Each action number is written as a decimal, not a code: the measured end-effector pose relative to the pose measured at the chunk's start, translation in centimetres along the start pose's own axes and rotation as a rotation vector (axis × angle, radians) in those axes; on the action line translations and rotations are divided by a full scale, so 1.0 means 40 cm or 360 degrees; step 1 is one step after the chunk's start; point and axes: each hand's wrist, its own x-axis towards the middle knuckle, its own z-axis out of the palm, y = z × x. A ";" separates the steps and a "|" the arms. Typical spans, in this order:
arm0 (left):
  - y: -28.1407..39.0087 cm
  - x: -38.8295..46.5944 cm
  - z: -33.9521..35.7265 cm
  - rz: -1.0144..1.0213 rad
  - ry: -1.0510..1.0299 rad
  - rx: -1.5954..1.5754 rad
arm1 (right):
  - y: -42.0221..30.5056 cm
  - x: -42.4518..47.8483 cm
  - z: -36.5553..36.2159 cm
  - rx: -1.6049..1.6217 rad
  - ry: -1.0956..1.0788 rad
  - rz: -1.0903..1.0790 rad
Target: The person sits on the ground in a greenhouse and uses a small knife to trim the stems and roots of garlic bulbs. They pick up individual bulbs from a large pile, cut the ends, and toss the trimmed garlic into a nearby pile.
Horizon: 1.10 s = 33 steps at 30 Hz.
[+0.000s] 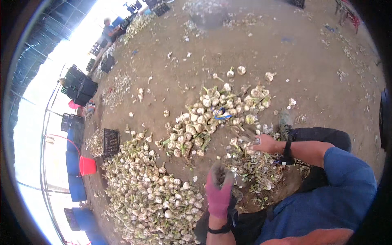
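Observation:
My left hand [219, 191], in a pink glove with dark, soiled fingers, is held over the ground beside a large heap of garlic bulbs [153, 196]. Its fingertips are blurred around something dark, and I cannot tell whether they grip it. My bare right hand [267, 144] is closed on the handles of metal shears [246, 134], whose blurred blades point up and left. Under and beside the shears lies a pile of cut stalks and trimmings [263, 174]. A smaller heap of garlic [196, 122] with green stems lies ahead, a blue strap [221, 114] on it.
My bent legs flank the trimmings, with a shoe [285, 124] near the right hand. Left stand a black plastic crate [111, 142], a red bucket [88, 165] and stacked dark crates [81, 88]. A person [109, 30] sits far off at the upper left.

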 end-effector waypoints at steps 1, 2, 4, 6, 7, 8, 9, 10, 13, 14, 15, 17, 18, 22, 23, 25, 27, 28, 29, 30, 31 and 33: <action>-0.001 0.003 0.027 0.0153 -0.0087 0.0221 | -0.028 -0.027 -0.013 0.0079 0.0121 0.0038; -0.002 0.002 0.040 0.0298 -0.0135 0.0458 | -0.172 -0.066 -0.090 0.0453 -0.0112 0.0294; -0.029 -0.014 0.097 0.0527 -0.0258 0.0637 | -0.270 -0.166 -0.138 0.0952 -0.0085 0.0327; -0.069 -0.035 0.152 0.0687 -0.0318 0.0565 | -0.325 -0.255 -0.162 0.1193 -0.0075 0.0205; -0.076 -0.050 0.171 0.0530 -0.0391 0.0441 | -0.358 -0.299 -0.180 0.1214 -0.0043 0.0143; -0.082 -0.072 0.181 0.0370 -0.0459 0.0321 | -0.394 -0.344 -0.200 0.1232 -0.0013 0.0079; -0.092 -0.095 0.188 0.0209 -0.0526 0.0199 | -0.417 -0.386 -0.210 0.1246 0.0018 0.0016; -0.110 -0.112 0.201 0.0233 -0.0551 0.0112 | -0.376 -0.408 -0.196 0.1188 -0.0026 0.0116; -0.136 -0.173 0.217 0.0162 -0.0538 -0.0067 | -0.297 -0.456 -0.166 0.0565 0.0504 -0.0692; -0.144 -0.184 0.219 0.0247 -0.0550 -0.0034 | -0.276 -0.472 -0.159 0.0516 0.0589 -0.0774; -0.148 -0.202 0.222 0.0102 -0.0549 -0.0169 | -0.273 -0.500 -0.162 0.0353 0.0532 -0.0725; -0.157 -0.241 0.225 -0.0200 -0.0535 -0.0434 | -0.283 -0.571 -0.177 0.0036 0.0407 -0.0621; -0.224 -0.219 0.191 0.0011 -0.0758 -0.0073 | -0.304 -0.596 -0.188 -0.0035 0.0290 -0.0557; -0.399 -0.205 0.154 0.0284 -0.0633 0.0327 | -0.323 -0.623 -0.169 -0.0245 0.0174 -0.0532; -0.419 -0.208 0.143 0.0297 -0.0598 0.0357 | -0.327 -0.627 -0.166 -0.0285 0.0154 -0.0517; -0.385 -0.238 0.174 0.0230 -0.0471 0.0070 | -0.316 -0.636 -0.161 -0.0337 0.0117 -0.0440; -0.412 -0.232 0.158 0.0550 -0.0525 0.0418 | -0.315 -0.637 -0.160 -0.0364 0.0071 -0.0377; -0.425 -0.233 0.147 0.0596 -0.0548 0.0504 | -0.315 -0.637 -0.155 -0.0375 0.0061 -0.0392; -0.437 -0.232 0.134 0.0647 -0.0569 0.0589 | -0.312 -0.635 -0.149 -0.0386 0.0051 -0.0410; -0.432 -0.234 0.136 0.0576 -0.0604 0.0576 | -0.310 -0.636 -0.145 -0.0398 0.0038 -0.0415; -0.427 -0.237 0.134 0.0550 -0.0614 0.0583 | -0.312 -0.634 -0.143 -0.0399 0.0003 -0.0367; -0.385 -0.254 0.140 0.0537 -0.0626 0.0614 | -0.315 -0.629 -0.143 -0.0403 -0.0063 -0.0257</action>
